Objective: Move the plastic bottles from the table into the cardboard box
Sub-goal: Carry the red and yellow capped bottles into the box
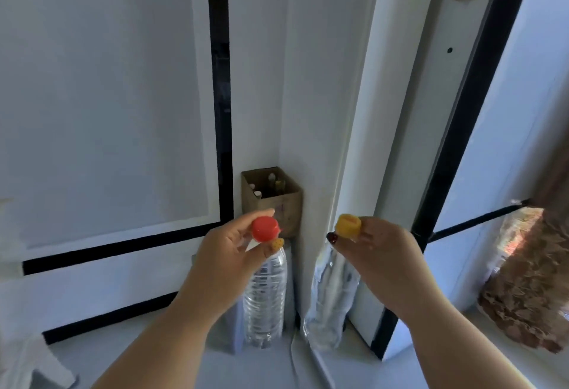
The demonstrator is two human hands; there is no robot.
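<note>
My left hand [228, 253] grips a clear ribbed plastic bottle [264, 296] by its red cap [265, 228], the bottle hanging upright below my fingers. A second clear bottle [331, 299] with a yellow cap [348, 225] hangs from my right hand [385, 262], which pinches it at the neck. Both bottles are held up in front of me. Beyond them, in the corner of the white walls, stands the small open cardboard box [286, 207]. Several bottles stand upright inside the box, their tops showing.
White wall panels edged with black strips [220, 111] rise on the left and behind. A white post [363, 142] runs up beside the box. A brown patterned curtain [535, 280] hangs at the right edge. The floor is pale grey.
</note>
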